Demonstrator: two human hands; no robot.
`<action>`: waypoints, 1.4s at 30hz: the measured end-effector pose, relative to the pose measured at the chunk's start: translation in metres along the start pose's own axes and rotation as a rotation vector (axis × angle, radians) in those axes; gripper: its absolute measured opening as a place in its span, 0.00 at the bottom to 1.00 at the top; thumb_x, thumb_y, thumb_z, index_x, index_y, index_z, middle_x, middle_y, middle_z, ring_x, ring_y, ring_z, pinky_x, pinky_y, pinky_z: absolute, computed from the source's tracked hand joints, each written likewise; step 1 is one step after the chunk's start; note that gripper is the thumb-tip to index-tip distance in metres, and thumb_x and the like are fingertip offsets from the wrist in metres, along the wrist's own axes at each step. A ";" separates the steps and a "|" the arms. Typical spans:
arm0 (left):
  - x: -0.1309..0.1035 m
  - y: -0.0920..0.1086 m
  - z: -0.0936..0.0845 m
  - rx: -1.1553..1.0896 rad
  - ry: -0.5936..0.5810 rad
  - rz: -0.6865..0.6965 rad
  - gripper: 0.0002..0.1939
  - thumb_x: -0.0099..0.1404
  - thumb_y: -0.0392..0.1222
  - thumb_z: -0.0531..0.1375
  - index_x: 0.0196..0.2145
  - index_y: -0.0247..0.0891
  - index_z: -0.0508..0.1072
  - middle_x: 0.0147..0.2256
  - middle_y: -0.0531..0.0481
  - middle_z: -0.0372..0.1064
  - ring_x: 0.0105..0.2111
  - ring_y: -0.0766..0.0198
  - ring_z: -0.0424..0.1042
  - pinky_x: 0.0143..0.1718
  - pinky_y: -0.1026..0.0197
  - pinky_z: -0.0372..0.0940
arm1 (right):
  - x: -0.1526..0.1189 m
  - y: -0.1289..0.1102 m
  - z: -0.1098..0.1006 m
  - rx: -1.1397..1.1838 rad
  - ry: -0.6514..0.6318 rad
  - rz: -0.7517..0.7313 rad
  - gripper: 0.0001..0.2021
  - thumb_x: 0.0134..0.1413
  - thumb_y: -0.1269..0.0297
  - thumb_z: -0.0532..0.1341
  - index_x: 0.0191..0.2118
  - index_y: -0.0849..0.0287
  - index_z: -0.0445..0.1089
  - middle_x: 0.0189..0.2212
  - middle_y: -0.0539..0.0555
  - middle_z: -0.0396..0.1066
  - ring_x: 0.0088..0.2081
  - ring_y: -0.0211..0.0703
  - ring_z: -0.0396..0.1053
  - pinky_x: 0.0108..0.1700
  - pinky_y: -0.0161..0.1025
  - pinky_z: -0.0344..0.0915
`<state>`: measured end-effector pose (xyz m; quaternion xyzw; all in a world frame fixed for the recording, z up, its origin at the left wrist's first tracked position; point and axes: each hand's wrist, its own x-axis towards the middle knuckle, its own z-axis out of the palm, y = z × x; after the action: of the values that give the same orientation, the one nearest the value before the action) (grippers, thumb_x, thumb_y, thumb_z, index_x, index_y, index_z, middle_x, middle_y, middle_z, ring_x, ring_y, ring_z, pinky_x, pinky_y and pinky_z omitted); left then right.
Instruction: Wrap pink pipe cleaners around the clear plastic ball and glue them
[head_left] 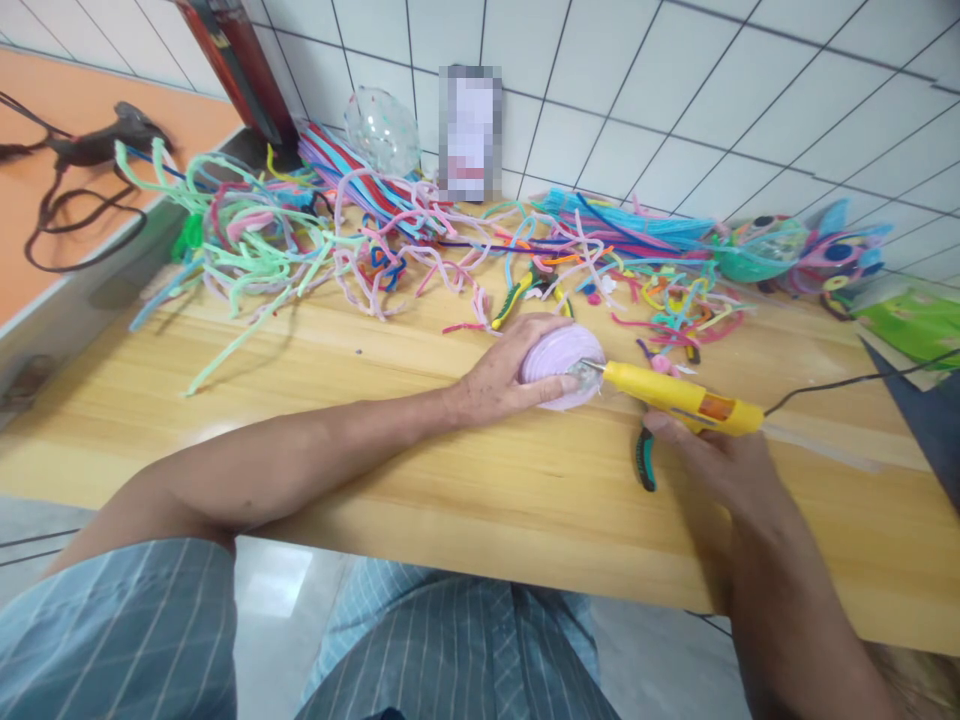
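My left hand [504, 372] is wrapped round a lilac ball [559, 352] that looks wound with fuzzy pipe cleaner. A small clear patch shows on the ball's right side, beside my thumb. My right hand [712, 455] grips a yellow hot glue gun [667, 392], its metal nozzle at that clear patch. Whether the nozzle touches the ball I cannot tell. On the table below the glue gun lies a tool with a teal and black handle [644, 460], partly hidden by my right hand.
Behind the ball are yellow-and-black pliers [514, 300] and scattered pipe cleaners [577, 255]. A green tangle [262, 250] spreads at left. A clear ball [382, 130] and a phone [470, 135] stand by the tiled wall. Decorated balls [761, 248] sit back right. The gun's cord [847, 382] runs right.
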<state>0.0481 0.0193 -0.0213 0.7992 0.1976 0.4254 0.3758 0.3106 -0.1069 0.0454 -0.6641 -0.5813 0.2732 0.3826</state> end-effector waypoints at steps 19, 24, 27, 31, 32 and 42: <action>0.001 -0.001 0.000 -0.007 0.000 0.014 0.37 0.71 0.63 0.64 0.68 0.41 0.65 0.65 0.35 0.68 0.67 0.44 0.67 0.71 0.37 0.63 | 0.000 -0.004 -0.001 -0.009 0.027 -0.038 0.08 0.47 0.50 0.73 0.29 0.45 0.82 0.24 0.48 0.78 0.25 0.48 0.75 0.24 0.40 0.74; 0.001 -0.001 0.000 0.000 -0.001 0.019 0.37 0.71 0.63 0.64 0.68 0.39 0.65 0.64 0.33 0.68 0.67 0.45 0.67 0.71 0.39 0.63 | 0.001 -0.008 -0.001 -0.014 0.037 -0.023 0.07 0.46 0.52 0.74 0.29 0.46 0.82 0.23 0.48 0.78 0.24 0.46 0.74 0.24 0.40 0.74; 0.001 0.000 -0.001 -0.007 -0.004 0.015 0.37 0.71 0.63 0.64 0.68 0.39 0.65 0.64 0.33 0.68 0.67 0.44 0.67 0.71 0.38 0.63 | 0.001 -0.009 -0.002 -0.022 0.038 -0.022 0.08 0.45 0.51 0.74 0.29 0.46 0.82 0.23 0.48 0.79 0.24 0.47 0.74 0.22 0.40 0.73; 0.001 0.000 0.000 -0.008 -0.004 0.004 0.37 0.71 0.64 0.64 0.68 0.41 0.65 0.65 0.35 0.68 0.67 0.44 0.67 0.71 0.38 0.62 | 0.002 -0.008 -0.003 -0.011 0.043 -0.016 0.08 0.44 0.51 0.74 0.28 0.46 0.83 0.23 0.48 0.79 0.25 0.48 0.75 0.24 0.40 0.74; 0.001 0.000 0.000 -0.005 -0.002 0.005 0.38 0.71 0.65 0.64 0.68 0.40 0.65 0.65 0.35 0.68 0.67 0.44 0.67 0.71 0.39 0.63 | 0.002 -0.007 -0.003 -0.009 0.041 -0.013 0.08 0.44 0.51 0.74 0.29 0.46 0.83 0.24 0.48 0.80 0.25 0.48 0.75 0.25 0.41 0.75; 0.001 -0.001 0.000 -0.004 0.004 0.017 0.37 0.71 0.63 0.64 0.68 0.40 0.65 0.64 0.34 0.68 0.67 0.45 0.68 0.71 0.38 0.63 | 0.000 -0.007 -0.011 0.074 0.027 0.051 0.11 0.43 0.52 0.74 0.29 0.52 0.79 0.27 0.50 0.79 0.29 0.46 0.74 0.31 0.41 0.74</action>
<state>0.0485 0.0203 -0.0215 0.7992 0.1905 0.4308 0.3734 0.3158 -0.1084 0.0569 -0.6677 -0.5486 0.2950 0.4078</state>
